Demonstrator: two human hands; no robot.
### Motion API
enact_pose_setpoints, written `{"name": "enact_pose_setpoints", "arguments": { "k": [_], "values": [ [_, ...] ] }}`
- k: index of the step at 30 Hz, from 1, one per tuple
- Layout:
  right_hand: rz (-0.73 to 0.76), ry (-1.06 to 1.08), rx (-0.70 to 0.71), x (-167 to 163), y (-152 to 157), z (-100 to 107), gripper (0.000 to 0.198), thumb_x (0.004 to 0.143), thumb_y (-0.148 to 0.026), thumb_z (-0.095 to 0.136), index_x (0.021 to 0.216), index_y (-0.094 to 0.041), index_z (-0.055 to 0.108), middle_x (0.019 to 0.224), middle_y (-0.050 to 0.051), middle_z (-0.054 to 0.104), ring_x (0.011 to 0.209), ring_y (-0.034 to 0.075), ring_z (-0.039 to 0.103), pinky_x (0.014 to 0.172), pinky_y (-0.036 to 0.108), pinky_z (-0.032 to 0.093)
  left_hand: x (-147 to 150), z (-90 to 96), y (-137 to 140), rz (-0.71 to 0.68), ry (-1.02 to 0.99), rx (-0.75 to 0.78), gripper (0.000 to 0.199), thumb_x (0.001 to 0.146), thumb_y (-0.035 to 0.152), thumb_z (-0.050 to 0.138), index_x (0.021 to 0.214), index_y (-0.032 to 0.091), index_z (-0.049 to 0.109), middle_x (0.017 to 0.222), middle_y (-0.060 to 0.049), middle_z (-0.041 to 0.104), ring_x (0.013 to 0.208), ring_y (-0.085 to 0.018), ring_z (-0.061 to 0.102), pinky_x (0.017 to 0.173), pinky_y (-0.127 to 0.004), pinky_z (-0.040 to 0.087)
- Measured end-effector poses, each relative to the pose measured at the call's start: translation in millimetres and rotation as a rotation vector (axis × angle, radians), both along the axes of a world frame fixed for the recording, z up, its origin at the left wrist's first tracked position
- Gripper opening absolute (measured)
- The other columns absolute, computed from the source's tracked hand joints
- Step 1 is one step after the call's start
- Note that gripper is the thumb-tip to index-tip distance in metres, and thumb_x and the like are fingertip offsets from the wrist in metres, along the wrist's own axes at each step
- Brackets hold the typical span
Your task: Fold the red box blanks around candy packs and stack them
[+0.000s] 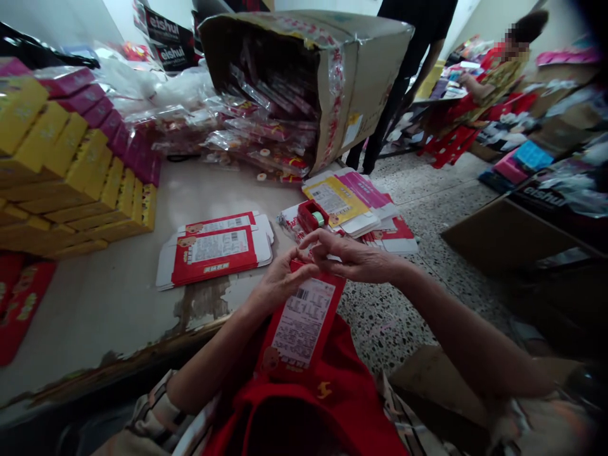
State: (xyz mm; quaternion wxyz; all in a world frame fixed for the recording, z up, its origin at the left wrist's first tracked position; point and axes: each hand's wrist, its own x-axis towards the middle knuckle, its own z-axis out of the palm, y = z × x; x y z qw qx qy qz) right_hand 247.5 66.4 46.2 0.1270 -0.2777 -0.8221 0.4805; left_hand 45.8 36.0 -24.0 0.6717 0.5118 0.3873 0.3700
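Note:
A red printed cardboard box (304, 316) with a white label panel leans in front of me against the red apron (342, 373). Around the left side of its upper end, my left hand (285, 275) is closed, thumb lying across the front. My right hand (349, 256) bends its fingers over the same end from the right, gripping at the top flaps, which the fingers partly hide. Just beyond my hands sits a red tape dispenser (311, 216). A stack of flat red boxes (213, 250) lies on the table left of them.
Flattened yellow and purple boxes (344, 196) lie at the table's right edge. An open carton (365, 76) on its side spills plastic-wrapped packets (266, 139). Yellow boxes (80, 171) are piled at the left. One person stands behind the carton; another person (498, 88) sits farther back.

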Motion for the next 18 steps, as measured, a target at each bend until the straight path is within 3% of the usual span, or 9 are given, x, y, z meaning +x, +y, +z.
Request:
{"name": "enact_pose_setpoints", "arguments": {
  "k": [4, 9, 11, 13, 15, 18],
  "values": [
    [0.01, -0.034, -0.055, -7, 0, 1, 0.038, 0.102, -0.025, 0.054, 0.138, -0.023, 0.043, 0.083, -0.005, 0.052, 0.075, 0.013, 0.046, 0.072, 0.028, 0.039, -11, 5.1, -9, -0.005, -0.011, 0.042, 0.053, 0.063, 0.039, 0.095, 0.089, 0.018, 0.053, 0.072, 0.004, 0.064, 0.058, -0.009, 0.055, 0.056, -0.02, 0.043],
    [-0.169, -0.147, -0.24, -24, -4, -4, 0.094, 0.081, -0.05, 0.084, 0.154, -0.027, 0.03, 0.081, -0.006, 0.045, 0.069, 0.013, 0.042, 0.061, 0.025, 0.034, -45, 24.0, -40, -0.056, -0.068, 0.12, 0.055, 0.059, 0.036, 0.098, 0.09, 0.017, 0.058, 0.082, 0.0, 0.066, 0.064, -0.01, 0.055, 0.058, -0.02, 0.044],
    [-0.142, -0.221, -0.285, -40, 0, -6, 0.093, 0.077, -0.056, 0.085, 0.151, -0.026, 0.036, 0.077, -0.007, 0.044, 0.066, 0.013, 0.04, 0.057, 0.025, 0.032, -71, 38.6, -52, 0.011, -0.027, 0.199, 0.059, 0.057, 0.035, 0.1, 0.1, 0.018, 0.063, 0.092, -0.002, 0.068, 0.071, -0.012, 0.059, 0.062, -0.021, 0.047],
    [-0.092, -0.316, -0.186, -63, 14, -5, 0.076, 0.079, -0.055, 0.082, 0.14, -0.023, 0.05, 0.072, -0.006, 0.046, 0.065, 0.014, 0.042, 0.056, 0.025, 0.031, -106, 55.1, -58, 0.139, 0.018, 0.343, 0.06, 0.058, 0.035, 0.1, 0.106, 0.021, 0.068, 0.096, -0.003, 0.07, 0.08, -0.016, 0.065, 0.069, -0.023, 0.052],
    [-0.051, -0.392, -0.02, -91, 42, 1, 0.063, 0.08, -0.053, 0.081, 0.131, -0.021, 0.06, 0.073, -0.004, 0.053, 0.068, 0.015, 0.048, 0.059, 0.026, 0.034, -152, 67.5, -59, 0.258, 0.015, 0.572, 0.051, 0.063, 0.036, 0.098, 0.104, 0.023, 0.071, 0.091, -0.003, 0.072, 0.088, -0.021, 0.069, 0.085, -0.033, 0.057],
    [0.011, -0.514, 0.227, -138, 105, 10, 0.055, 0.088, -0.056, 0.071, 0.132, -0.024, 0.065, 0.088, 0.001, 0.068, 0.075, 0.017, 0.06, 0.063, 0.025, 0.041, -227, 65.3, -54, 0.405, 0.062, 0.822, 0.032, 0.073, 0.034, 0.092, 0.096, 0.026, 0.072, 0.09, -0.003, 0.073, 0.105, -0.027, 0.07, 0.108, -0.048, 0.052]
  ]
}}
